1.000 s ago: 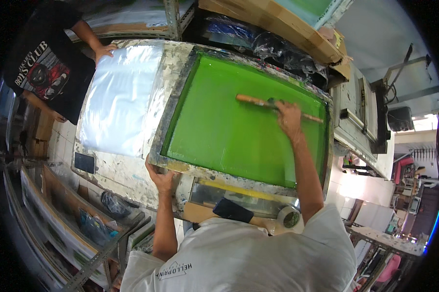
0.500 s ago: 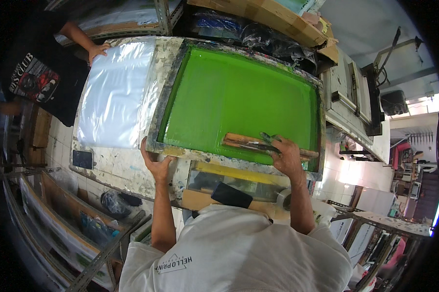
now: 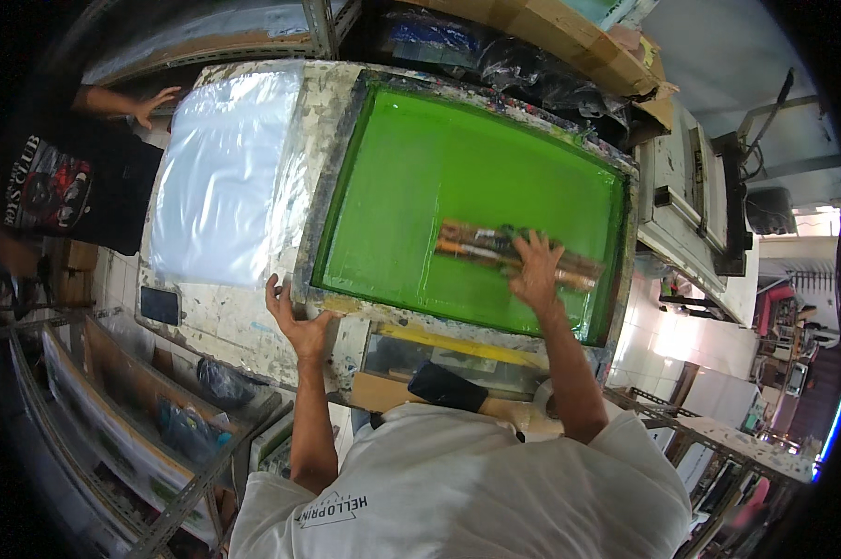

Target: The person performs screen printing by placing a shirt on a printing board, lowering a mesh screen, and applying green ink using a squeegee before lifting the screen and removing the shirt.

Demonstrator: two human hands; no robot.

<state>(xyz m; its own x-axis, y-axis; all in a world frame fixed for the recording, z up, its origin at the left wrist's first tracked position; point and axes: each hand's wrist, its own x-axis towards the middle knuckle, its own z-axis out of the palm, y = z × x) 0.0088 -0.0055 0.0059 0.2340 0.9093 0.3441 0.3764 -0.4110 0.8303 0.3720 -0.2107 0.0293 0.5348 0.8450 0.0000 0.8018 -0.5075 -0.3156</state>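
A wooden-framed printing screen (image 3: 335, 200) with bright green mesh (image 3: 393, 177) lies on the paint-stained table. My right hand (image 3: 536, 277) is closed over a long wooden squeegee (image 3: 472, 244), which rests across the right half of the mesh and is slightly blurred. Beside the screen's near left corner is my left hand (image 3: 299, 328), fingers spread and curved, holding nothing. Its thumb points toward the frame's near edge; whether it touches cannot be told. To the left of the screen lies a clear plastic-covered pale sheet (image 3: 220, 182).
A co-worker's hand (image 3: 149, 108) is raised beside the plastic at the far left. A dark flat rectangle (image 3: 159, 305) sits on the table's near left corner. A cardboard box (image 3: 569, 47) stands behind the screen. Metal racks (image 3: 192, 494) flank me at lower left and right.
My right hand has pushed the squeegee away from the screen's near edge, up the mesh. My left hand has come off the frame's corner. The co-worker's hand has lifted off the plastic.
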